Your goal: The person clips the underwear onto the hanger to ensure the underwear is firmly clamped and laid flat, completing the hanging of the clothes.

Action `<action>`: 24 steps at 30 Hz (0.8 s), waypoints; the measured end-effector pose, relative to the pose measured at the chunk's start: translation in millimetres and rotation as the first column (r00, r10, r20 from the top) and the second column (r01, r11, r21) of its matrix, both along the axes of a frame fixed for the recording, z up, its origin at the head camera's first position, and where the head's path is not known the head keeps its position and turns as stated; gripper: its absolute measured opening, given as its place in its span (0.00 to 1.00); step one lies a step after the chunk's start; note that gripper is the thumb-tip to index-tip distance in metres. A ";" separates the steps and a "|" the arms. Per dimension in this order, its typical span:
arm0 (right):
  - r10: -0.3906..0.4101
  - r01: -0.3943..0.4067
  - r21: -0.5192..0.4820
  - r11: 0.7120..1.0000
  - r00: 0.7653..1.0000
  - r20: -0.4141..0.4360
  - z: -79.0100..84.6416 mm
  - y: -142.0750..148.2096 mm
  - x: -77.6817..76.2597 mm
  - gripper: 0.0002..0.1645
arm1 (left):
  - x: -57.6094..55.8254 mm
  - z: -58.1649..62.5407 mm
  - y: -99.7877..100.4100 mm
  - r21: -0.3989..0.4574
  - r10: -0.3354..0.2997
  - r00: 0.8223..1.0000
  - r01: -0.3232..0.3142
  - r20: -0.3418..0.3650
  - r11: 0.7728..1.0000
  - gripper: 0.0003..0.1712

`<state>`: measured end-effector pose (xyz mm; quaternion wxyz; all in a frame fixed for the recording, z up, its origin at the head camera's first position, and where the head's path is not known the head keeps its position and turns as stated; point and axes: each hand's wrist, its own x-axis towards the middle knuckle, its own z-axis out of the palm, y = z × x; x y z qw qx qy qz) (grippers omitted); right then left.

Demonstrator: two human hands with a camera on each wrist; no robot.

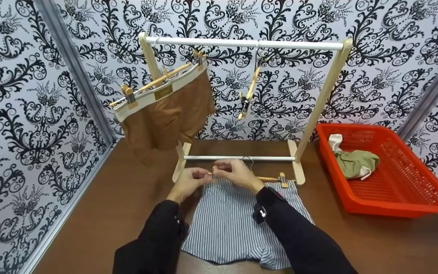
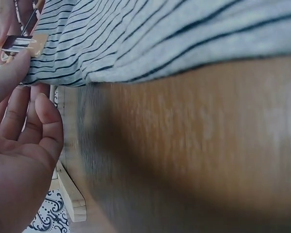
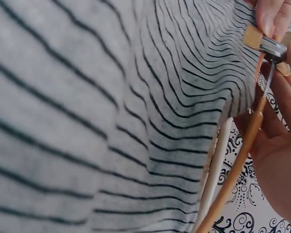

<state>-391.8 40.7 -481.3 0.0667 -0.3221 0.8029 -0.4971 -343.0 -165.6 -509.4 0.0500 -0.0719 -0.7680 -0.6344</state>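
Striped shorts point(image 1: 238, 220) lie flat on the table, waistband away from me, with a wooden clip hanger point(image 1: 267, 178) along the waistband. My left hand point(image 1: 188, 183) pinches the waistband's left corner, its thumb right at the clip in the left wrist view. My right hand point(image 1: 238, 173) holds the hanger's left clip point(image 3: 266, 42) between thumb and fingers; the clip's wooden pad overlaps the striped cloth. At the other end, the right clip point(image 1: 283, 180) sits on the waistband. The hanger's wooden bar point(image 3: 246, 143) runs past my right palm.
Behind the shorts stands a rack with a white rail point(image 1: 299, 45). Brown shorts point(image 1: 173, 118) hang from it at left, and a bare clip hanger point(image 1: 253, 85) near the middle. At right, a red basket point(image 1: 397, 209) holds a green-and-white garment point(image 1: 356, 163).
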 end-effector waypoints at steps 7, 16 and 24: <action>-0.075 0.080 0.064 0.995 0.995 -0.072 10.9 16.5 4.1 0.22 | -1.3 -1.4 2.3 -0.046 0.032 0.999 -0.033 -0.010 0.998 0.12; -0.124 0.131 0.091 0.987 0.990 -0.073 12.9 57.2 10.2 0.22 | 1.9 -4.4 2.8 -0.173 0.042 0.999 -0.042 -0.005 0.984 0.11; -0.195 0.223 0.125 0.967 0.960 -0.202 14.3 97.2 15.8 0.20 | 2.5 8.4 13.2 -0.404 0.036 0.981 -0.112 -0.191 0.908 0.18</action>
